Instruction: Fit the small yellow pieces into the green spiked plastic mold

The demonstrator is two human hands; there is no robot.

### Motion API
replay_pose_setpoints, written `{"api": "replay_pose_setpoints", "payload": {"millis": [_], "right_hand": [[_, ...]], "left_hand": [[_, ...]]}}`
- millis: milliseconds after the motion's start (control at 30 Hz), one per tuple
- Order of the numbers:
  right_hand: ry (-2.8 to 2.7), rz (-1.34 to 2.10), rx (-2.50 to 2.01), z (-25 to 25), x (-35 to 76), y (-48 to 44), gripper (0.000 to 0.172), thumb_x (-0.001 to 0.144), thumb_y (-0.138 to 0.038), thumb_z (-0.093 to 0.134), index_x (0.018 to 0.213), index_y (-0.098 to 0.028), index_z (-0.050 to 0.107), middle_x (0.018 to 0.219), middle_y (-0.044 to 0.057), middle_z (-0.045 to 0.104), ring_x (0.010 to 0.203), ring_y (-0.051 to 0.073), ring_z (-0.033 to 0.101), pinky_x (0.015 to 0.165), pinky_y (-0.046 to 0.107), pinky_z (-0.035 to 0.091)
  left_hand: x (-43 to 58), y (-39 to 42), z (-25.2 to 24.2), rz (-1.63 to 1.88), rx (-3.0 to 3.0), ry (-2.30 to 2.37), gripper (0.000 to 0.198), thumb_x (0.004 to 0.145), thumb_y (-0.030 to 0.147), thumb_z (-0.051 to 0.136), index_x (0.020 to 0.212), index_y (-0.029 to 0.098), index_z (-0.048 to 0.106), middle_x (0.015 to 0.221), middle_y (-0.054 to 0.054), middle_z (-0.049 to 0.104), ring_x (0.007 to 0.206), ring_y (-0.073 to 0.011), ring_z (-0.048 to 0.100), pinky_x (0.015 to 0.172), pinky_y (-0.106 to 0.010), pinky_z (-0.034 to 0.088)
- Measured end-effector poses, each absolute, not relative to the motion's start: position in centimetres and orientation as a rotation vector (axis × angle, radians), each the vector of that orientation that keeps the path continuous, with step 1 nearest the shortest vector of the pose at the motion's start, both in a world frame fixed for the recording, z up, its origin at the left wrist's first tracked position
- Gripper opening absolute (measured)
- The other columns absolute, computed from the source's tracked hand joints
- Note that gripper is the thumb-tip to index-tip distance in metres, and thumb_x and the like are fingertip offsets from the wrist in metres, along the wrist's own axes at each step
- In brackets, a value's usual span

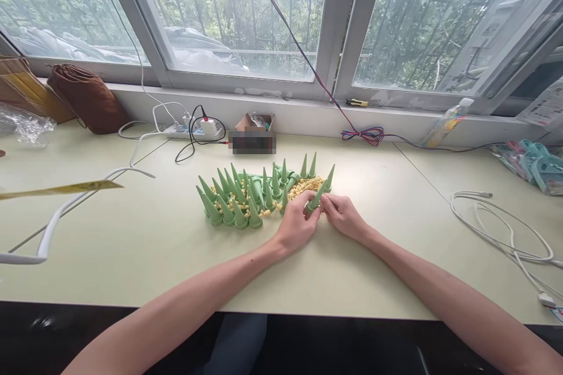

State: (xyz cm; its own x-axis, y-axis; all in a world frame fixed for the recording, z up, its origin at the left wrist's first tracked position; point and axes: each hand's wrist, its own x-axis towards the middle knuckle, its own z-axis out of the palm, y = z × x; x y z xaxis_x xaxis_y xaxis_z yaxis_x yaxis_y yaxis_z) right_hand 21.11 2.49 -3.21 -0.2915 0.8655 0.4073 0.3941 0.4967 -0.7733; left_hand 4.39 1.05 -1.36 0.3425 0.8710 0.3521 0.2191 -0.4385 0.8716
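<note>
My left hand [297, 222] is closed round a green plastic plant-watering spike [316, 198], which tilts with its point up and to the right. Beside it, the fingers of my right hand [346, 218] are pinched together close against the spike's lower side; whatever lies between them is hidden. Just beyond both hands, small yellow plastic valve pieces [307, 186] lie heaped on the table. Many more green spikes [227, 211] stand upright in a cluster to the left, some with yellow pieces at their bases. A few spikes at the back of the cluster lie on their sides.
The pale table [145, 246] runs up to a window ledge. Behind the spikes are a small cardboard box [267, 120] and a power strip [176, 130] with cables. A white cable [505, 234] coils at right; a bottle [448, 123] leans by the ledge. A brown bag [88, 96] sits at left.
</note>
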Motion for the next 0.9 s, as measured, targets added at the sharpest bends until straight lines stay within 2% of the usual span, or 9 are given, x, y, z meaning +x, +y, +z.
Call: {"api": "replay_pose_setpoints", "payload": {"millis": [900], "right_hand": [[-1.892, 0.708, -1.047, -3.19, 21.11, 2.49, 0.046, 0.100, -0.048, 0.037, 0.067, -0.019, 0.045, 0.061, -0.002, 0.045, 0.056, 0.012, 0.037, 0.053, 0.026, 0.033]], "left_hand": [[4.44, 1.12, -1.41, 1.103, 1.863, 0.947, 0.013, 0.091, 0.027, 0.055, 0.098, 0.017, 0.059, 0.081, -0.002, 0.061, 0.055, -0.0098, 0.054, 0.049, -0.021, 0.046]]}}
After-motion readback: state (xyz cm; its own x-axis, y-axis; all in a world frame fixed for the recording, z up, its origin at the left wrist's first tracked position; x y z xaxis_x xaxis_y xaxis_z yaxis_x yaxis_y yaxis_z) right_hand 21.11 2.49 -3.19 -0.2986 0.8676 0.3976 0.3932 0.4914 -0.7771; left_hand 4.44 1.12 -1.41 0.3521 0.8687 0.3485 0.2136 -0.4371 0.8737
